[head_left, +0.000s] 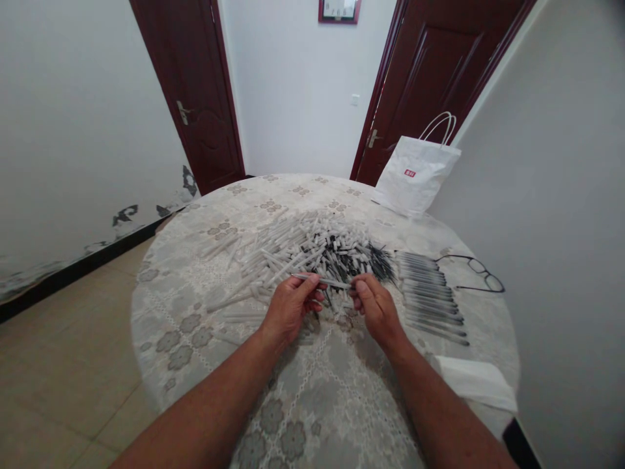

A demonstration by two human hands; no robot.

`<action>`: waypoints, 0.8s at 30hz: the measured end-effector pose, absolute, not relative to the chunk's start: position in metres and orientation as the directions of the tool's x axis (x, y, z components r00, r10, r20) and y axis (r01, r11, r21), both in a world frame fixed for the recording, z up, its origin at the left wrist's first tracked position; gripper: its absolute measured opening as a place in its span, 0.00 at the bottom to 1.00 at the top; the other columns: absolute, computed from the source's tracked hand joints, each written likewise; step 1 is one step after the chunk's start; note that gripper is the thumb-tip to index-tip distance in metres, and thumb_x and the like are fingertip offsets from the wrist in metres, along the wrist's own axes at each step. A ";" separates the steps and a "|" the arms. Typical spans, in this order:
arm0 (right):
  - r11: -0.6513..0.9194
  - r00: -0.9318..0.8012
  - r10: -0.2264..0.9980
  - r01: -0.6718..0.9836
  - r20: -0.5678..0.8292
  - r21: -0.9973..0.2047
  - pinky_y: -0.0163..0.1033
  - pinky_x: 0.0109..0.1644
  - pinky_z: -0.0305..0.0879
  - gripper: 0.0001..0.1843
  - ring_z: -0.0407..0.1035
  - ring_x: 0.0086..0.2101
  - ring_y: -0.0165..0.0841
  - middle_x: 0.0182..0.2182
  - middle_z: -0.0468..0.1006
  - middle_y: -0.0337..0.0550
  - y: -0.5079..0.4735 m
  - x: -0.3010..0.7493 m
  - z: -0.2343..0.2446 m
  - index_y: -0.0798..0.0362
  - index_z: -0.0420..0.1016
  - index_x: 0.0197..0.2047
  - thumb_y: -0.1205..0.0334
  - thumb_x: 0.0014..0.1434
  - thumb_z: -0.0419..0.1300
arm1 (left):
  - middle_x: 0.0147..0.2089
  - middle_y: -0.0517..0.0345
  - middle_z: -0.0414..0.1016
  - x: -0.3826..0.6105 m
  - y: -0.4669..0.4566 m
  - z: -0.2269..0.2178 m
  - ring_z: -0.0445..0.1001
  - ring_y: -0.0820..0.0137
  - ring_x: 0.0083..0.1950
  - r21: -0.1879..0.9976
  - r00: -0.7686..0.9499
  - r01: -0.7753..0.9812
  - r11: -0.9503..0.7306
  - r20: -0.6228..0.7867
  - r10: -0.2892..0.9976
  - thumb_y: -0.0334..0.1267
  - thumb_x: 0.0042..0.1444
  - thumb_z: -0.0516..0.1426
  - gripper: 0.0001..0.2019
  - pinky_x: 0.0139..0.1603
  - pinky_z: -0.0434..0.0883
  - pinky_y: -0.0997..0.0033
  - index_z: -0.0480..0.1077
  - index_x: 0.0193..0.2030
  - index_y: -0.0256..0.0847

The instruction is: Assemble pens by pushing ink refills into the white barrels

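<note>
Both my hands meet over the middle of a round table (pixel 195 326) covered by a flowered cloth. My left hand (pixel 289 307) is closed around a thin grey pen (pixel 322 281) that lies across between the hands. My right hand (pixel 375 307) pinches the pen's other end with curled fingers. Just beyond the hands lies a big heap of pen parts (pixel 303 251), white barrels on the left and dark refills and caps on the right. To the right of my right hand a neat row of finished pens (pixel 432 296) lies side by side.
A pair of glasses (pixel 476 273) lies at the table's right edge. A white paper bag (pixel 415 174) stands at the far right by the wall. A folded white paper (pixel 476 381) rests near the right front edge. Two dark doors stand behind.
</note>
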State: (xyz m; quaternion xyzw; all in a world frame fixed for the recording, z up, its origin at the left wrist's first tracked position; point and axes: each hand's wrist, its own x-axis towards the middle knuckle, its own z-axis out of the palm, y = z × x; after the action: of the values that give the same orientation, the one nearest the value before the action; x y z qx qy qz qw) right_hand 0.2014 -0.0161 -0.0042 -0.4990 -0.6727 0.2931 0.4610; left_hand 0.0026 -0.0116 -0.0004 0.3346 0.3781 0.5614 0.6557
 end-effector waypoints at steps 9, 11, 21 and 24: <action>0.403 -0.158 0.914 0.456 0.373 -0.794 0.36 0.31 0.58 0.15 0.62 0.26 0.31 0.24 0.67 0.36 -0.017 0.201 -0.007 0.50 0.69 0.33 0.52 0.69 0.50 | 0.39 0.50 0.81 0.002 -0.013 0.004 0.75 0.71 0.30 0.880 0.092 -0.456 0.133 -0.102 0.991 0.50 0.51 0.67 0.18 0.26 0.73 0.74 0.76 0.40 0.36; 0.398 -0.175 0.918 0.427 0.357 -0.812 0.36 0.30 0.57 0.22 0.61 0.25 0.31 0.22 0.66 0.36 -0.017 0.200 -0.010 0.50 0.65 0.27 0.51 0.71 0.47 | 0.39 0.49 0.81 0.002 -0.013 0.004 0.75 0.71 0.30 0.881 0.094 -0.453 0.134 -0.102 0.990 0.50 0.51 0.68 0.19 0.26 0.73 0.74 0.76 0.40 0.36; 0.400 -0.105 0.916 0.325 0.387 -0.857 0.37 0.31 0.60 0.13 0.64 0.27 0.32 0.28 0.70 0.36 -0.015 0.203 -0.021 0.50 0.69 0.44 0.50 0.68 0.53 | 0.37 0.50 0.80 0.003 -0.013 0.004 0.73 0.73 0.28 0.890 0.064 -0.443 0.105 -0.086 0.994 0.49 0.52 0.67 0.17 0.23 0.71 0.76 0.76 0.38 0.36; 0.427 -0.122 0.902 0.393 0.415 -0.814 0.37 0.33 0.59 0.12 0.63 0.27 0.31 0.26 0.67 0.35 -0.018 0.204 -0.016 0.50 0.69 0.40 0.52 0.69 0.52 | 0.37 0.51 0.80 0.003 -0.014 0.004 0.73 0.74 0.27 0.886 0.075 -0.448 0.120 -0.096 0.993 0.49 0.51 0.67 0.17 0.23 0.72 0.75 0.76 0.38 0.36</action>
State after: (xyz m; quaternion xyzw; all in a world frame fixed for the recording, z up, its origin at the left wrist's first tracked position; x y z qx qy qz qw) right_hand 0.2039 -0.0181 -0.0155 -0.4630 -0.6992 0.2682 0.4742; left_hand 0.0030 -0.0139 0.0040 0.3542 0.3843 0.5609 0.6420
